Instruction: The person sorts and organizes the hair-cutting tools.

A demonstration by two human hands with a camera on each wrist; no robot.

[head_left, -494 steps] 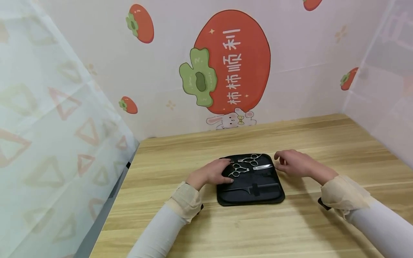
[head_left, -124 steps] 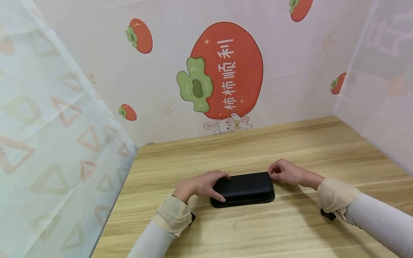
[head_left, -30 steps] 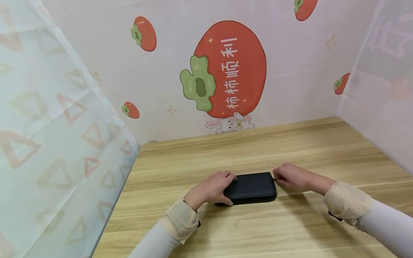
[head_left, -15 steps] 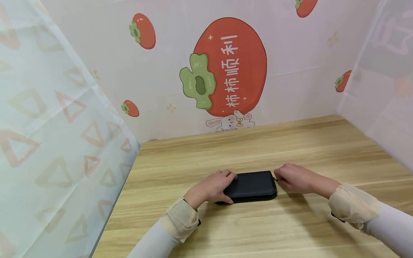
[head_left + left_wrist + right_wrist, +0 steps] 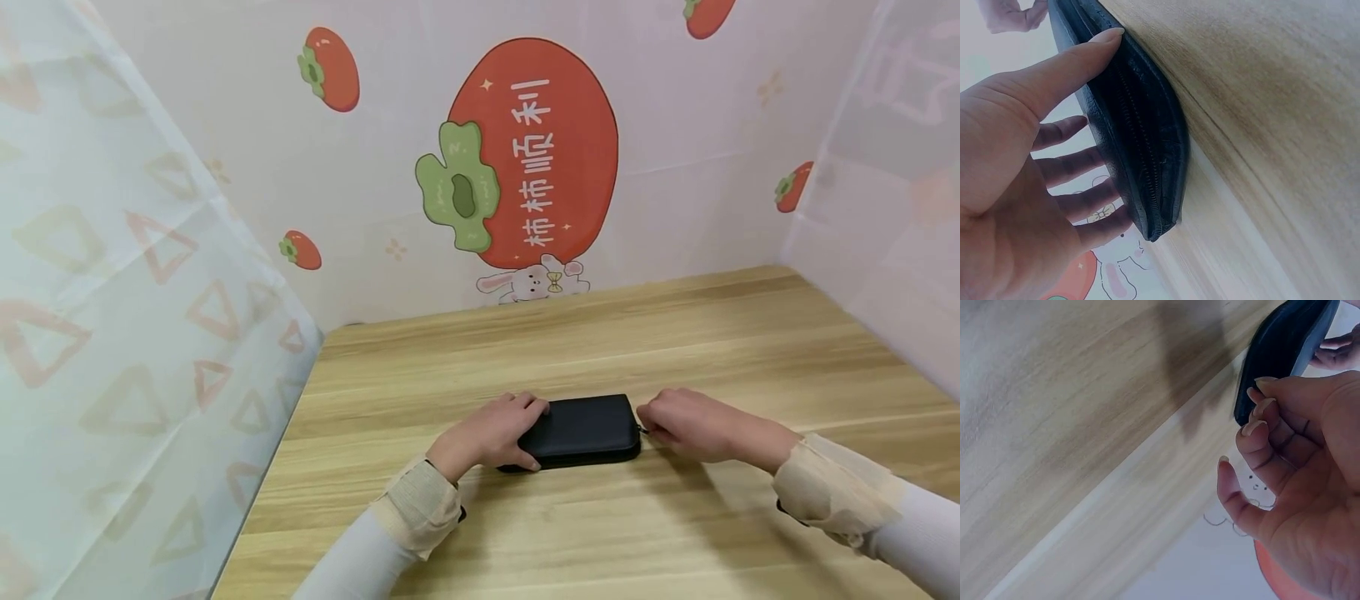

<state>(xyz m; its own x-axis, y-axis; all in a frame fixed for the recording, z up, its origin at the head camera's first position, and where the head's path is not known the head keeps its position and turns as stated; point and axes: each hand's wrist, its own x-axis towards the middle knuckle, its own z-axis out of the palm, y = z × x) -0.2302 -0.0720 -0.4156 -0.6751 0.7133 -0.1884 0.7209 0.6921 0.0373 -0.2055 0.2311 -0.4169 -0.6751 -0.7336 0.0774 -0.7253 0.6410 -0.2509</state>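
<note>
A black zip case (image 5: 588,425) lies folded over on the table in the head view. My left hand (image 5: 491,435) holds its left end, thumb at the near edge and fingers over the top. In the left wrist view the thumb (image 5: 1079,65) presses the case's side, where zipper teeth (image 5: 1138,134) run along to the corner. At the right end my right hand (image 5: 693,425) pinches a small zipper pull (image 5: 642,430) between thumb and curled fingers. The right wrist view has those fingertips (image 5: 1263,403) close to the case's end. Whatever lies inside is hidden.
The wood-grain table (image 5: 720,350) spreads round the case on all sides. Behind it stands a wall sheet (image 5: 375,167) printed with persimmons and a rabbit. Patterned sheets hang at the left (image 5: 142,333) and right (image 5: 885,225).
Earlier the case lay unfolded, showing scissors and a comb; it was then folded over. Over the last second my right hand has moved slightly nearer along the right end, pulling the zipper.
</note>
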